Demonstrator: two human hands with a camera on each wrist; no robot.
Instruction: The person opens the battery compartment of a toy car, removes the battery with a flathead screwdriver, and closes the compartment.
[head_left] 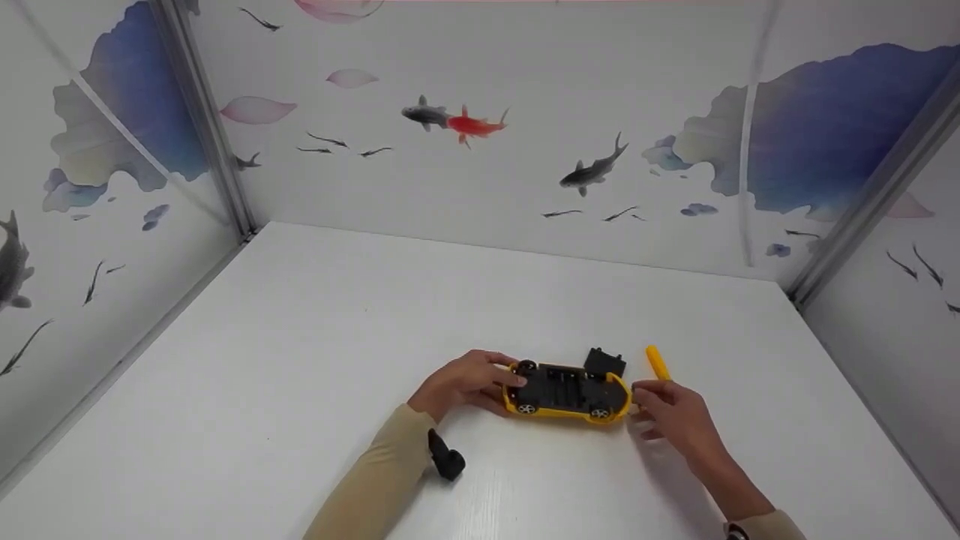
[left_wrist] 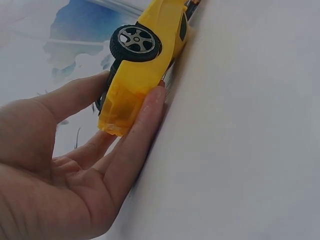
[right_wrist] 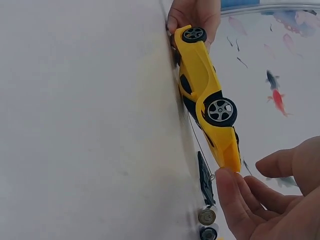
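A yellow toy car point(head_left: 559, 391) lies upside down, its black underside and a recessed compartment facing up. My left hand point(head_left: 469, 379) grips one end of it, thumb on the underside and fingers along the body, as the left wrist view also shows with the car point(left_wrist: 150, 70). At the other end my right hand point(head_left: 679, 416) touches the tip with its fingertips. In the right wrist view, that thumb point(right_wrist: 277, 164) stands apart from the car. Just behind the car is a flat black cover with small tabs point(head_left: 604, 361).
A yellow rod point(head_left: 656, 361) lies beyond my right hand, partly hidden by it. Two small round ends, one metallic point(right_wrist: 206, 216) and one dark point(right_wrist: 208, 233), show near the cover in the right wrist view. White panels with painted fish point(head_left: 476, 126) enclose the white table point(head_left: 360, 315).
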